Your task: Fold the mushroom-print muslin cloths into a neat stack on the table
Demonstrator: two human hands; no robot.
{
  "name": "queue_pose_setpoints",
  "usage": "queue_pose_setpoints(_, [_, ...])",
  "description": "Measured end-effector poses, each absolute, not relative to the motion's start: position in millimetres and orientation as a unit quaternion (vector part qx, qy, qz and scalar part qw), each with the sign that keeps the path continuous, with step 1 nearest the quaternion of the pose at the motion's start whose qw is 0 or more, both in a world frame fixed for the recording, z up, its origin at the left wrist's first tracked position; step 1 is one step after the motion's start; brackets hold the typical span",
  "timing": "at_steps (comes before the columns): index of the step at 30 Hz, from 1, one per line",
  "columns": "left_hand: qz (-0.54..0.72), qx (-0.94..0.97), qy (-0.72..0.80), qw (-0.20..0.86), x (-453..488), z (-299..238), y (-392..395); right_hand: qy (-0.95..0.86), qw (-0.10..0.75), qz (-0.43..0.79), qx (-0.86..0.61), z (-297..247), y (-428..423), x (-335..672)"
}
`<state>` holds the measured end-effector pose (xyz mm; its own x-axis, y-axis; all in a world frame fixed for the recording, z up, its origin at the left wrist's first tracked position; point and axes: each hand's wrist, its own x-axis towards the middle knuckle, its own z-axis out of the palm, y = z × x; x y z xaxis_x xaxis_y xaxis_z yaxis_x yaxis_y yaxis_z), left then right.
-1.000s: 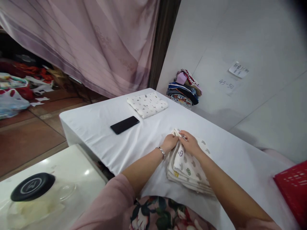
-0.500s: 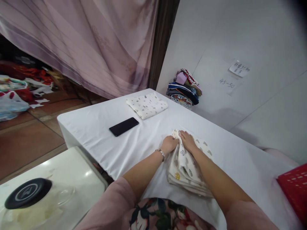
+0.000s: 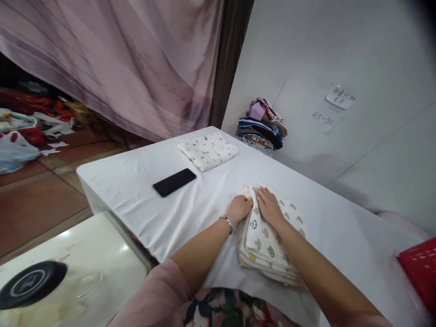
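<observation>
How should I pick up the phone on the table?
I'd pinch the phone across its middle, by both long edges, coming from above and its left end. It lies flat on the table, so its edges offer the likeliest hold, and its right end is close to the folded cloth.

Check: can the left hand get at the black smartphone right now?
Probably yes: only white tablecloth shows between the left hand and the black smartphone, though it would first have to release the mushroom-print cloth.
</observation>
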<state>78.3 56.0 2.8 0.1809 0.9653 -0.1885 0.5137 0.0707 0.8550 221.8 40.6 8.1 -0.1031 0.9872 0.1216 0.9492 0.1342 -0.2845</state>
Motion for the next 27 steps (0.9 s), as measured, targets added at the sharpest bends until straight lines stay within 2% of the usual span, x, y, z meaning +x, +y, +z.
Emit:
queue_pose_setpoints(8, [0.257,0.619,0.586,0.456,75,6,55,-0.758,0.213,0.119,-0.605,4,-5,211])
queue_pose_setpoints(16, [0.258,0.619,0.585,0.456,74,8,53,-0.771,0.164,0.103,-0.607,3,-69,189])
queue_pose_setpoints(27, [0.282,0.625,0.586,0.432,75,3,55,-0.83,0.132,0.032,-0.541,-5,-111,167])
